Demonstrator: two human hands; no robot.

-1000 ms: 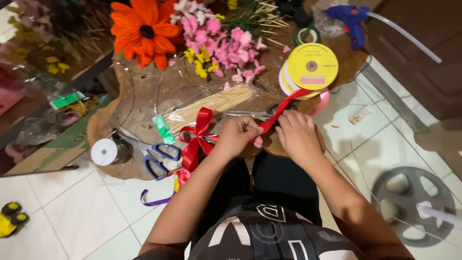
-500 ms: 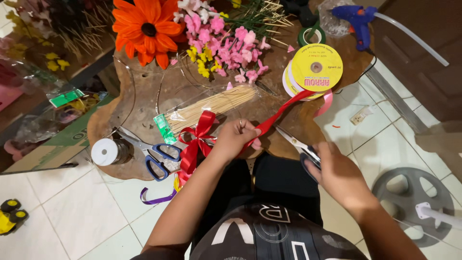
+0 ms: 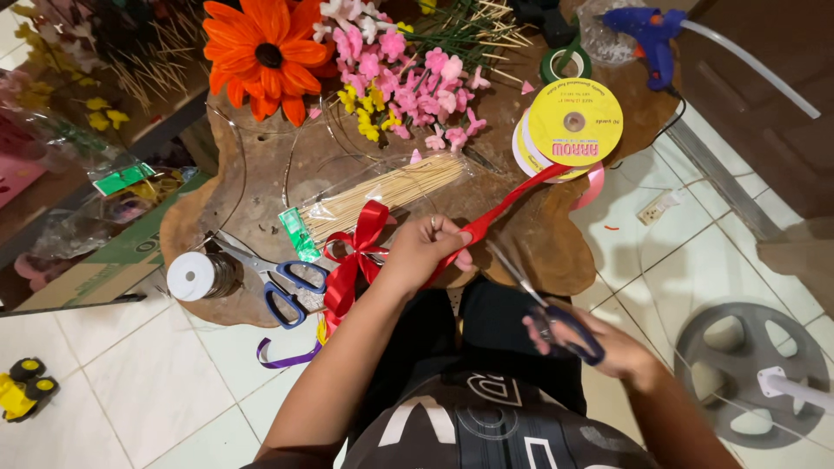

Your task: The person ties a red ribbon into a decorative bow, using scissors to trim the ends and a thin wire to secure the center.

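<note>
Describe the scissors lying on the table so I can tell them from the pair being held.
Start at the wooden table, then go to its near left edge beside the white spool. The blue-handled scissors lie there flat, left of the red bow. No hand touches them, whereas the other pair is gripped in the right hand.

Clear plastic packet of wooden skewers (image 3: 391, 195): long, lying slantwise at the middle of the surface (image 3: 556, 252), with a green header card (image 3: 298, 234) at its lower left end.

Round yellow label (image 3: 575, 122): on the face of a ribbon spool, right part of the surface, red print.

Green rectangular tag (image 3: 122, 178): on clear wrapping at the left edge.

Cardboard box (image 3: 82, 269): brown, green printed, lower left.
</note>
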